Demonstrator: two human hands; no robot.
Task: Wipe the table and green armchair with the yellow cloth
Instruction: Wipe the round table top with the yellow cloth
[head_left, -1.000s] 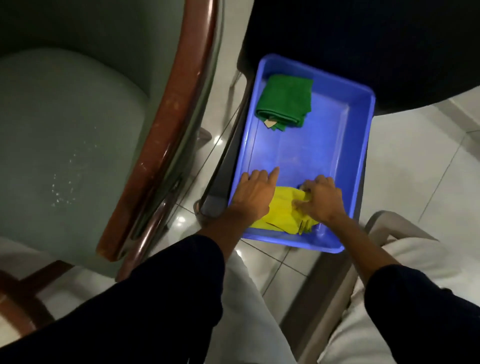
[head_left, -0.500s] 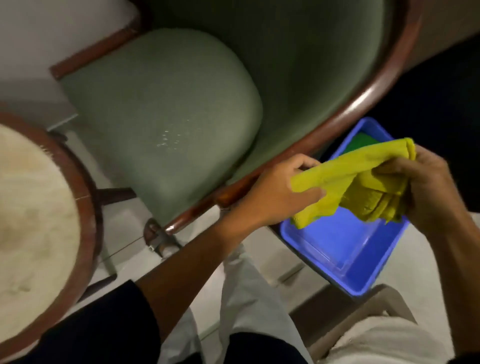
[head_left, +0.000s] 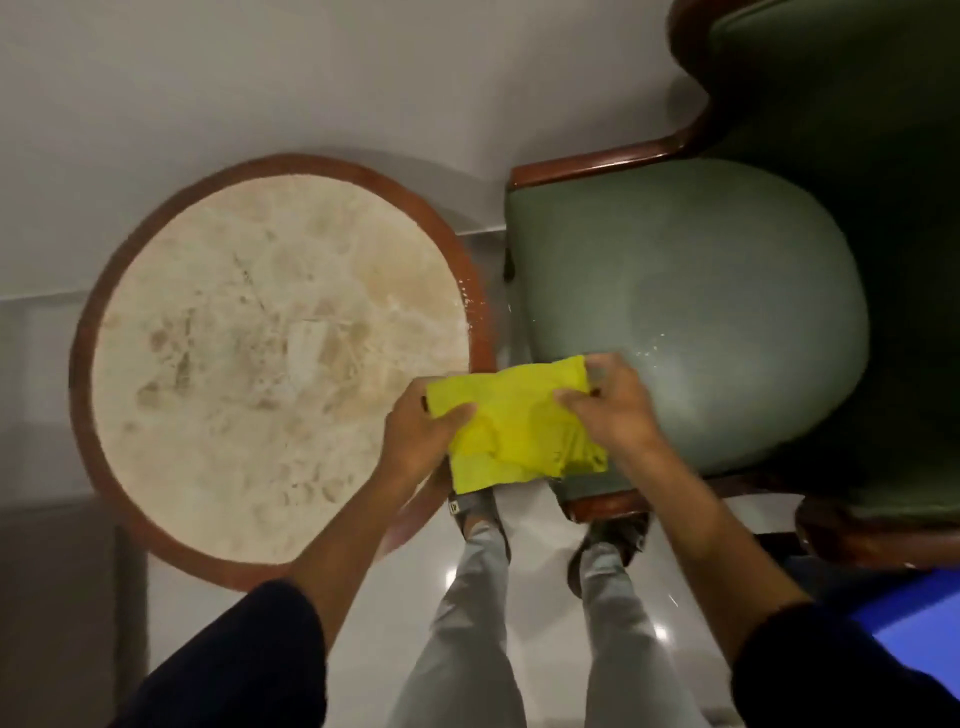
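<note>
The yellow cloth (head_left: 519, 423) is stretched between both hands in the air, over the gap between table and chair. My left hand (head_left: 418, 439) grips its left edge and my right hand (head_left: 610, 410) grips its upper right part. A round table (head_left: 270, 358) with a pale marbled top and a brown wooden rim stands on the left. The green armchair (head_left: 701, 312) with a wooden frame is on the right; small white specks lie on its seat near my right hand.
A blue tray (head_left: 919, 623) shows at the lower right edge, mostly out of view. A white wall runs behind the table and chair. My legs and feet (head_left: 478, 512) stand on the pale tiled floor between the two pieces of furniture.
Both hands lifted the yellow cloth out of the blue tray and carried it left. The view swung from the tray to the table and the chair's seat.
</note>
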